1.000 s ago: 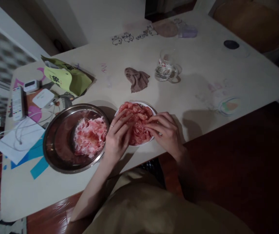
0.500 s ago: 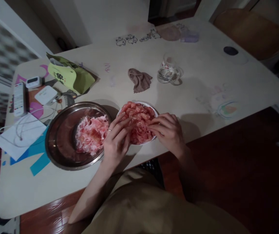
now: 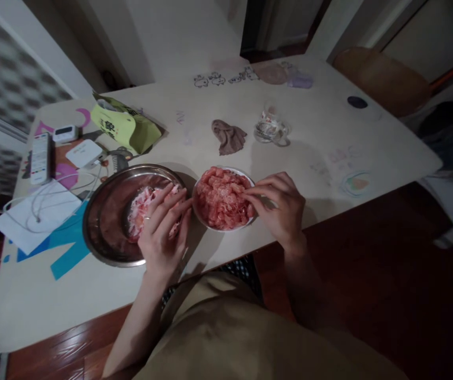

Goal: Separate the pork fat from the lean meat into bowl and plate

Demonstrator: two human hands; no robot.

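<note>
A white bowl (image 3: 239,228) heaped with pink raw meat (image 3: 224,198) stands on the table in front of me. My right hand (image 3: 277,203) is at its right rim, thumb and fingertips pinched together against the edge of the meat. Whatever the pinch holds is too small to make out. To the left is a wide metal bowl (image 3: 103,232) with paler, fatty meat scraps (image 3: 139,208) in it. My left hand (image 3: 165,227), a ring on one finger, hovers over that bowl's right side with its fingers apart, hiding part of the scraps.
Beyond the bowls lie a crumpled brown cloth (image 3: 229,138) and a glass mug (image 3: 269,129) of clear liquid. A green bag (image 3: 125,126) stands behind the metal bowl. At the left are a remote control (image 3: 40,158), a white device (image 3: 84,153), a cable and white paper (image 3: 32,216).
My left hand has moved left from the white bowl to over the metal bowl, and its fingers have spread. My right hand stays at the white bowl's right rim. The view has shifted slightly.
</note>
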